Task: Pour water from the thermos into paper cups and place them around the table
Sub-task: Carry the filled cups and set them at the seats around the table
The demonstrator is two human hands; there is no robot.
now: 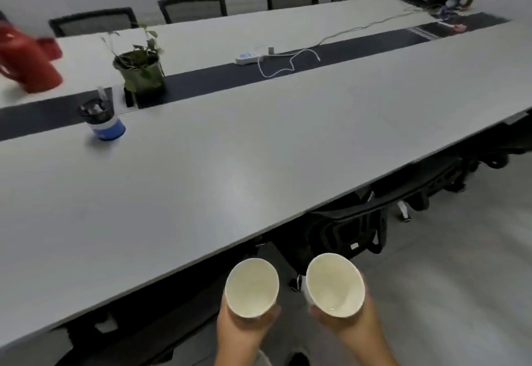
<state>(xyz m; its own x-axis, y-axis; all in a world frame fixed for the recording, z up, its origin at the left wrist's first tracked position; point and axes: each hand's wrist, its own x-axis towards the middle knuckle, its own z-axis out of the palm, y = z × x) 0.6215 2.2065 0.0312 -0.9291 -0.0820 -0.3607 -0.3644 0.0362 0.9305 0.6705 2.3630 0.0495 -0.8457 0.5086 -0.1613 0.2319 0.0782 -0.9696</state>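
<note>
Off the desk's near edge, above the floor, the left hand [243,326] grips one paper cup [252,288] and the right hand [349,326] grips another paper cup [334,283], fingers curled round each; both cups stand roughly upright, mouths tipped toward the camera. Far along the desk [230,169], by its left end, the red thermos [28,63] appears upright beyond a potted plant [141,69].

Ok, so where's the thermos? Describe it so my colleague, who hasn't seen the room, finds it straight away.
Start from the long grey conference table and follow its dark centre strip to the far left end. Beyond the strip, left of the potted plant, stands the thermos. It is the only bright red thing there, tall and bulky, unlike the small blue and white pen holder nearby.
</note>
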